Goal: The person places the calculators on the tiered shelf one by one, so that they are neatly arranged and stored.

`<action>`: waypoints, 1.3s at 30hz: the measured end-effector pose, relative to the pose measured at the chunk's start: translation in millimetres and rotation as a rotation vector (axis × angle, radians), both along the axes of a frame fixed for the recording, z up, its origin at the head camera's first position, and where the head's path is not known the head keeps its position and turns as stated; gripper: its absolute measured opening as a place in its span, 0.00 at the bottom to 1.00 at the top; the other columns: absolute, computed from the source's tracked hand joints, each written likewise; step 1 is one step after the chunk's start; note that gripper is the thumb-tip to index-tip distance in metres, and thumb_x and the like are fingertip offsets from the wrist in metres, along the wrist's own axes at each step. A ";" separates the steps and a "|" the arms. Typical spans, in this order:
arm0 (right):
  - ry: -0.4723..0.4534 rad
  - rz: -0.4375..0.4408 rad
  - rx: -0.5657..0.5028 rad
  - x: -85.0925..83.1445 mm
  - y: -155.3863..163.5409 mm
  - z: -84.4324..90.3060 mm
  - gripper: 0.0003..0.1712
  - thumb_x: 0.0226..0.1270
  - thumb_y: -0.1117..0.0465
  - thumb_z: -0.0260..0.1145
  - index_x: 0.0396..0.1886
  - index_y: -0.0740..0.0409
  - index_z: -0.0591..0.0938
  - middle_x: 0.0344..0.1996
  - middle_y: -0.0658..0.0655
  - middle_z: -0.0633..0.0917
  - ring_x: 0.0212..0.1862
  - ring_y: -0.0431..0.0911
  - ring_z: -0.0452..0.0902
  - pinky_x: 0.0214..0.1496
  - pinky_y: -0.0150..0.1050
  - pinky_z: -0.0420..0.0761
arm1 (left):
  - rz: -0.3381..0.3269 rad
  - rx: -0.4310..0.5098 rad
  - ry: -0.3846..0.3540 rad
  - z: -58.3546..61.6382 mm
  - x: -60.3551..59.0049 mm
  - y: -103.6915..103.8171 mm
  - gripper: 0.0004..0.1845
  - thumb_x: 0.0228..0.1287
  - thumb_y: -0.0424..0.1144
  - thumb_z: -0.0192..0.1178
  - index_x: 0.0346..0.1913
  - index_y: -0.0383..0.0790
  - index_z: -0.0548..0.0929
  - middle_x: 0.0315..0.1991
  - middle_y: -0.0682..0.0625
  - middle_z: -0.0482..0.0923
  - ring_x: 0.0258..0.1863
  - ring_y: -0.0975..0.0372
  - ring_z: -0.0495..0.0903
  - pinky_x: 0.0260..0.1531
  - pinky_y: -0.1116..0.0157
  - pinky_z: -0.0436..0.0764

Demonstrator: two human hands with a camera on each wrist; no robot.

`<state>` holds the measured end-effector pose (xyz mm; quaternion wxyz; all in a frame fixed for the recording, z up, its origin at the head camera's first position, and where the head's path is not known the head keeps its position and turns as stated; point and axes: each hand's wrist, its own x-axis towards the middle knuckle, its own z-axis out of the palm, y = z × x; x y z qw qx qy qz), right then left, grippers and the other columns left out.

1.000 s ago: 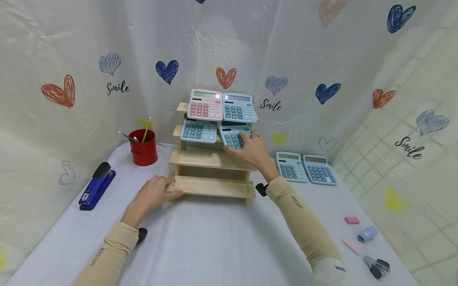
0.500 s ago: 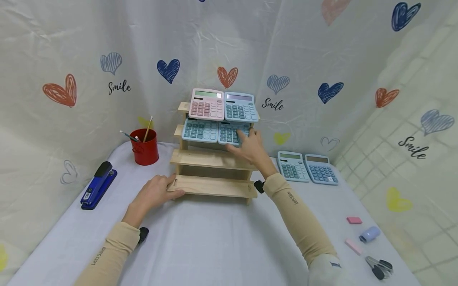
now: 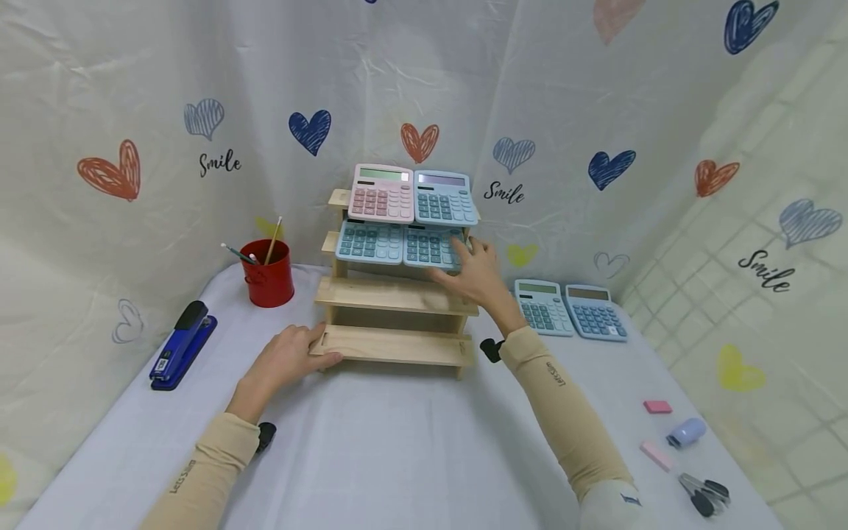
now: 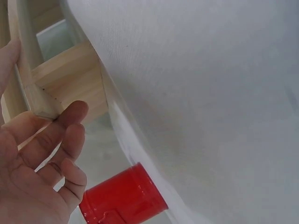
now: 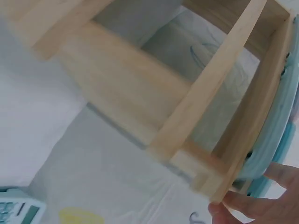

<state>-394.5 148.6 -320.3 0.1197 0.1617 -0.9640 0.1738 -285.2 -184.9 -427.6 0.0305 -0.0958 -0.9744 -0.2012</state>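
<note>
The lowest step of the wooden rack [image 3: 397, 294] is gripped at its left end by the left hand [image 3: 286, 355]. On the second tier from the top, the right-hand blue calculator [image 3: 429, 249] is touched by the right hand [image 3: 478, 278]; whether it is pinched cannot be told. Another blue calculator [image 3: 369, 244] is set beside it.

Rectangular light-blue plastic calculator [image 3: 427, 247], second tier, right: upper part was hidden, right edge covered by the bare right hand [image 3: 481, 278]; key legends were illegibly small. Stepped pale-wood rack [image 5: 208, 84]: was partly blurred, cut off in right-wrist view.
</note>
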 end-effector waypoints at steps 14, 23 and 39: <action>0.033 -0.194 -0.061 -7.6 118.3 -60.4 0.48 0.72 0.29 0.47 0.76 0.61 0.63 0.73 0.73 0.63 0.72 0.74 0.55 0.69 0.74 0.51 | 0.004 0.018 0.013 0.9 -0.1 -1.7 0.46 0.59 0.62 0.68 0.72 0.34 0.70 0.32 0.45 0.77 0.34 0.56 0.70 0.31 0.63 0.66; -0.259 -0.289 0.104 -19.4 173.9 -88.0 0.54 0.71 0.28 0.44 0.79 0.65 0.53 0.72 0.84 0.55 0.71 0.83 0.48 0.70 0.77 0.51 | -0.007 0.027 0.014 -4.2 -2.3 -1.8 0.47 0.58 0.62 0.69 0.71 0.34 0.71 0.25 0.49 0.69 0.29 0.59 0.68 0.26 0.65 0.64; -0.508 -0.386 0.129 -45.9 182.8 -102.5 0.61 0.66 0.26 0.51 0.80 0.66 0.44 0.72 0.89 0.39 0.70 0.89 0.34 0.70 0.78 0.49 | -0.012 0.013 0.030 -4.2 -2.3 -3.1 0.45 0.58 0.62 0.68 0.70 0.35 0.72 0.35 0.43 0.80 0.34 0.57 0.72 0.31 0.63 0.68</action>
